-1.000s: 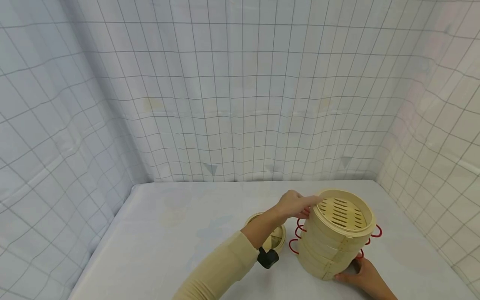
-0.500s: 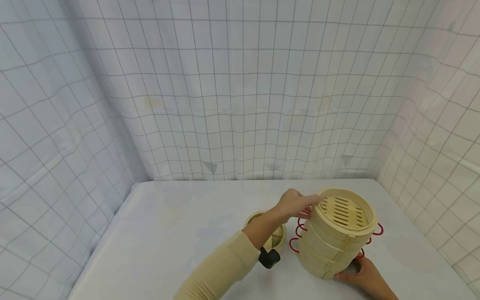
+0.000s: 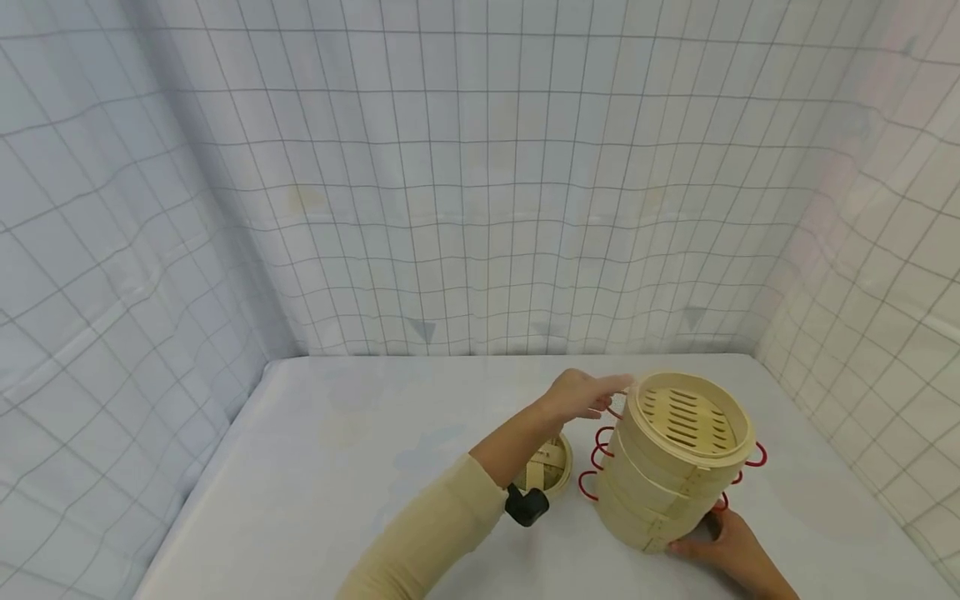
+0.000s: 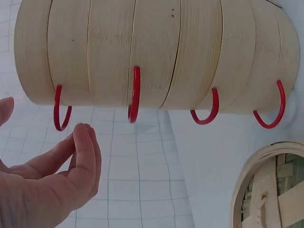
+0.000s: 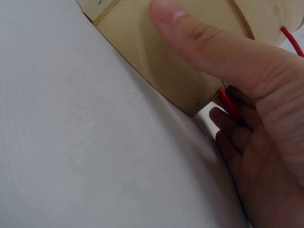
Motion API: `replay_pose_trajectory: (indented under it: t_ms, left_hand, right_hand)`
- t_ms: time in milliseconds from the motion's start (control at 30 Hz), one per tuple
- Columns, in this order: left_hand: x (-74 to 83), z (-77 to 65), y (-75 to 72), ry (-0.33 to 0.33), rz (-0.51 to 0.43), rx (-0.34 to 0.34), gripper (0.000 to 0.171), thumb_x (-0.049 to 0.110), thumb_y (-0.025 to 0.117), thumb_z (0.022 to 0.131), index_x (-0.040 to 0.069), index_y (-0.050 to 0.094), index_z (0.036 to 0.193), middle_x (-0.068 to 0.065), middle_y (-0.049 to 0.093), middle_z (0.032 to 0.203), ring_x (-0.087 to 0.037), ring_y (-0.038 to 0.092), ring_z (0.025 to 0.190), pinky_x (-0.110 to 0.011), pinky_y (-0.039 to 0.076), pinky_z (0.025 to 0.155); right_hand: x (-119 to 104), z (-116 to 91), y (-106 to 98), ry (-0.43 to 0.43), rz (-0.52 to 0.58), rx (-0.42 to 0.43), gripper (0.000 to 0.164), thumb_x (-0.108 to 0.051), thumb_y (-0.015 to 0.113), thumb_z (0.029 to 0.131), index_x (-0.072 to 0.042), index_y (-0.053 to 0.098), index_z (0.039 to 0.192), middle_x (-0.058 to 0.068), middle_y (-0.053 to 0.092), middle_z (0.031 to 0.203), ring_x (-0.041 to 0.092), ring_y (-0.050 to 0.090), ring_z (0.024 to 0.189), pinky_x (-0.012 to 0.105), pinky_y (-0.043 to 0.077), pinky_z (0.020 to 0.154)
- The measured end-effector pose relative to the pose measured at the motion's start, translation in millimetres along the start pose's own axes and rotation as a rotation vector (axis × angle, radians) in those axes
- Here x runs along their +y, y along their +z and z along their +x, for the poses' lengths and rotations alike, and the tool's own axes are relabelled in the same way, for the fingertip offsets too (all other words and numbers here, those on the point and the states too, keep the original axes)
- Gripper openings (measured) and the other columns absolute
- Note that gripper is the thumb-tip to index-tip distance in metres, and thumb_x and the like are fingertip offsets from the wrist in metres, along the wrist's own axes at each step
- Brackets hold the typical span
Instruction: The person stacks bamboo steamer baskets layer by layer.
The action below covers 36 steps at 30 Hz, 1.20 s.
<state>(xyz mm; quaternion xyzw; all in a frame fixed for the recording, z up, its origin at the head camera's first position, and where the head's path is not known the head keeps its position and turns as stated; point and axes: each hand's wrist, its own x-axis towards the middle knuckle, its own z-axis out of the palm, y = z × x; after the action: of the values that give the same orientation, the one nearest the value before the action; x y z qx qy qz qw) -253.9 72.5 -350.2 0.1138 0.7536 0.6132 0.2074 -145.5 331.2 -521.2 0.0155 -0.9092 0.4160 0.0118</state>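
A stack of bamboo steamer baskets (image 3: 652,492) with red handles (image 4: 136,95) stands on the right of the table, its slatted top facing up. My left hand (image 3: 579,394) is at the upper left of the stack. In the left wrist view its bent fingers (image 4: 84,152) are just short of the end red handle, the thumb is apart, and nothing is held. My right hand (image 3: 726,548) grips the bottom basket low on the near right side. The right wrist view has its thumb (image 5: 190,40) on the basket wall and its fingers behind a red handle (image 5: 230,105).
A round woven bamboo lid (image 3: 553,457) with a small cord loop lies left of the stack, partly behind my left forearm. White cloth covers the table (image 3: 360,467). Grid-patterned curtains (image 3: 480,183) rise at the back and both sides.
My left hand has come off the rim of the top basket and moved slightly left and up. My right hand stays on the bottom basket. The stack has not visibly moved.
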Motion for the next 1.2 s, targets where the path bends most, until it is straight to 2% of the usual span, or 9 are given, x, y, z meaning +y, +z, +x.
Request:
replay_pose_trajectory:
  t_ms: [133,233,467,567,633,767,900,1067,1200]
  left_hand:
    - [-9.5,0.3,-21.4,0.035,0.114,0.036,0.055,0.048,0.063,0.082,0.002,0.062,0.113,-0.005,0.061,0.105,-0.022,0.056,0.102,-0.038,0.047,0.086]
    - [-24.2,-0.9,-37.4,0.095,0.243,0.075,0.052,0.043,0.062,0.085,0.003,0.06,0.118,-0.006,0.059,0.113,-0.024,0.053,0.107,-0.039,0.045,0.088]
    - [-69.9,-4.4,-61.5,0.352,0.705,0.1,0.027,0.019,0.062,0.089,0.003,0.064,0.111,-0.007,0.061,0.1,-0.017,0.057,0.09,-0.026,0.048,0.076]
    - [-87.6,-5.5,-67.9,0.439,0.872,0.094,0.021,0.015,0.062,0.089,0.004,0.067,0.107,-0.004,0.061,0.098,-0.015,0.057,0.089,-0.023,0.047,0.075]
    - [-97.0,-5.9,-71.1,0.477,0.95,0.074,0.02,0.014,0.063,0.088,0.005,0.067,0.105,-0.003,0.06,0.098,-0.015,0.057,0.09,-0.022,0.048,0.076]
    - [-109.3,-6.4,-74.2,0.474,1.009,-0.001,0.022,0.018,0.063,0.088,0.008,0.067,0.107,0.0,0.06,0.099,-0.012,0.055,0.09,-0.02,0.047,0.076]
    - [-117.2,-6.5,-74.2,0.459,1.043,-0.061,0.019,0.021,0.062,0.088,0.013,0.069,0.103,0.007,0.057,0.09,-0.006,0.053,0.082,-0.017,0.045,0.069]
    - [-126.0,-6.4,-72.4,0.5,1.047,-0.052,0.017,0.021,0.063,0.087,0.013,0.071,0.1,0.009,0.056,0.086,-0.003,0.054,0.079,-0.012,0.044,0.068]
    - [-130.2,-5.4,-72.1,0.544,1.052,-0.029,0.017,0.02,0.063,0.086,0.012,0.072,0.098,0.008,0.057,0.086,-0.003,0.054,0.079,-0.011,0.043,0.069]
  right_hand:
    - [0,1,0,-0.012,-0.006,0.015,0.062,-0.024,0.083,0.066,-0.001,0.055,0.116,0.009,0.058,0.116,0.004,0.046,0.108,0.019,0.037,0.086]
    - [1,2,0,-0.026,0.0,0.023,0.06,-0.023,0.084,0.066,-0.001,0.056,0.114,0.009,0.059,0.115,0.002,0.047,0.105,0.017,0.038,0.085]
    - [0,2,-1,0.01,-0.001,0.005,0.062,-0.024,0.082,0.067,0.001,0.055,0.117,0.01,0.058,0.117,0.008,0.046,0.109,0.019,0.037,0.086]
    - [0,2,-1,0.002,0.002,0.004,0.062,-0.024,0.082,0.068,0.001,0.055,0.117,0.009,0.058,0.117,0.008,0.047,0.109,0.019,0.037,0.086]
    - [1,2,0,-0.012,0.004,0.005,0.061,-0.023,0.083,0.067,0.001,0.055,0.116,0.008,0.058,0.116,0.006,0.046,0.109,0.017,0.036,0.086]
    - [2,1,1,-0.026,0.01,0.013,0.059,-0.023,0.083,0.066,-0.001,0.057,0.115,0.007,0.059,0.115,0.0,0.045,0.108,0.014,0.035,0.086]
    - [1,0,1,-0.016,0.015,0.014,0.059,-0.023,0.083,0.066,-0.001,0.057,0.115,0.007,0.058,0.117,-0.002,0.044,0.108,0.014,0.035,0.086]
    - [0,0,1,0.012,0.05,-0.009,0.06,-0.021,0.082,0.068,-0.001,0.055,0.117,0.007,0.056,0.12,-0.004,0.043,0.108,0.016,0.036,0.087]
    - [1,0,1,-0.001,0.045,-0.012,0.058,-0.02,0.082,0.068,-0.002,0.057,0.117,0.006,0.057,0.12,-0.004,0.043,0.109,0.016,0.036,0.087]
